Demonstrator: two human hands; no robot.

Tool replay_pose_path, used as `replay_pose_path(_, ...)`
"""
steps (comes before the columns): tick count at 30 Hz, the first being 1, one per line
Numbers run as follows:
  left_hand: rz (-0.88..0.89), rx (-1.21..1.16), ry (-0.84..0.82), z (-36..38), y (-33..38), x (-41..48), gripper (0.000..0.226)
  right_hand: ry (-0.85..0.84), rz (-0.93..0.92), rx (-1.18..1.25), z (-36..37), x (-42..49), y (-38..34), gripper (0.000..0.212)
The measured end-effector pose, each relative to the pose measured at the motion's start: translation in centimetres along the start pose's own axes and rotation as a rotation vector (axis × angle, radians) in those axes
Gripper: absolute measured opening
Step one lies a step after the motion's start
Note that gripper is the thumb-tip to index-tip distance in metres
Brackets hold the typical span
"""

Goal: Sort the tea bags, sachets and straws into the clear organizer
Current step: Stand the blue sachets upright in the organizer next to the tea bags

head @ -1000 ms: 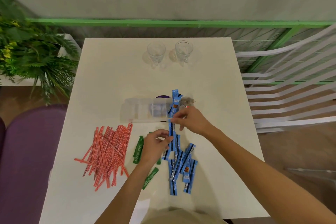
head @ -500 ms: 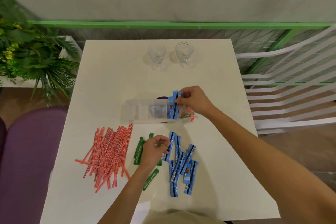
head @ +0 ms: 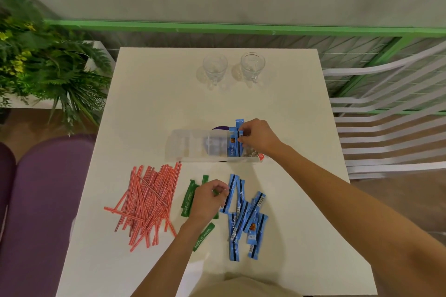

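Now right hand (head: 258, 137) pinches blue sachets (head: 233, 142) standing upright in the organizer (head: 190, 144) mid-desk (head: 156, 94), left hand (head: 207, 199) with fingers (head: 220, 188) curled between green sachets (head: 188, 198) and loose blue pile (head: 243, 217), hold unclear, straws (head: 147, 200) lying left.

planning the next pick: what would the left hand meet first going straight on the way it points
The left hand would first meet the pile of blue sachets right beside its fingertips; it may already touch the nearest one.

Soft, even indoor light; faint shadows beneath the glasses (head: 233, 69); wide-angle bending at edges; slight overall softness.
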State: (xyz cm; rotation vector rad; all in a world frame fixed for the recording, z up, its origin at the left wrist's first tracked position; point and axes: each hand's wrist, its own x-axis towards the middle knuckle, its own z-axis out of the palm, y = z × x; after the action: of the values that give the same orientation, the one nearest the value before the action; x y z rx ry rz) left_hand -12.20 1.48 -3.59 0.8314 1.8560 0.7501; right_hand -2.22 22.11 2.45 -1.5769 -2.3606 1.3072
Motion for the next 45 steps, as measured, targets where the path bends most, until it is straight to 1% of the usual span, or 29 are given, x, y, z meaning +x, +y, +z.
replay_pose_path(5,0.049,0.276,-0.001,0.2,-0.4,0.9,0.007,0.012,0.01,-0.035,-0.3,0.1,0.2,0.014)
replay_pose_path(9,0.033,0.469,-0.064,0.6,0.0,1.4,0.024,0.032,0.001,-0.066,-0.8,0.0,0.4,0.022)
replay_pose_path(12,0.044,0.615,-0.075,1.1,0.5,1.5,0.028,0.072,-0.007,-0.058,-1.3,-0.5,0.4,0.029)
replay_pose_path(15,0.03,0.661,-0.055,1.5,0.8,1.7,0.025,0.14,-0.023,-0.005,-1.8,-1.6,0.4,0.023)
replay_pose_path(17,0.01,0.622,-0.044,1.7,0.8,1.9,0.02,0.172,-0.034,0.065,-1.7,-2.8,0.7,0.015)
replay_pose_path(19,-0.017,0.554,-0.034,1.7,0.8,2.0,0.016,0.159,-0.011,0.178,-1.2,-4.1,1.3,0.014)
replay_pose_path(21,-0.05,0.439,-0.023,1.5,0.6,2.1,0.014,0.104,0.034,0.247,-0.4,-5.4,2.1,0.014)
replay_pose_path(24,-0.082,0.249,-0.033,1.1,0.4,2.0,0.013,0.001,0.115,0.268,1.1,-6.9,3.7,0.014)
replay_pose_path(27,-0.076,0.099,-0.014,0.3,0.5,1.3,0.012,-0.1,0.186,0.28,2.9,-8.1,4.8,0.017)
replay_pose_path(29,-0.054,0.03,-0.008,-0.3,1.0,0.8,0.013,-0.141,0.196,0.286,3.8,-8.6,4.9,0.02)
replay_pose_path(32,-0.012,-0.032,-0.015,-0.7,1.5,0.2,0.013,-0.175,0.177,0.382,4.6,-8.8,4.4,0.022)
replay_pose_path(36,0.029,-0.074,-0.026,-0.5,2.0,-0.3,0.012,-0.151,0.118,0.486,4.7,-8.8,3.6,0.023)
replay_pose_path(38,0.036,-0.096,-0.016,-0.4,2.2,-0.4,0.011,-0.133,0.092,0.522,4.4,-8.8,3.2,0.02)
replay_pose_path(41,0.026,-0.134,0.02,-0.2,2.5,-0.4,0.008,-0.107,0.063,0.502,3.7,-8.3,2.8,0.018)
replay_pose_path(45,-0.01,-0.111,0.012,0.0,1.7,-0.2,0.005,0.016,0.009,0.437,1.6,-6.8,1.9,0.018)
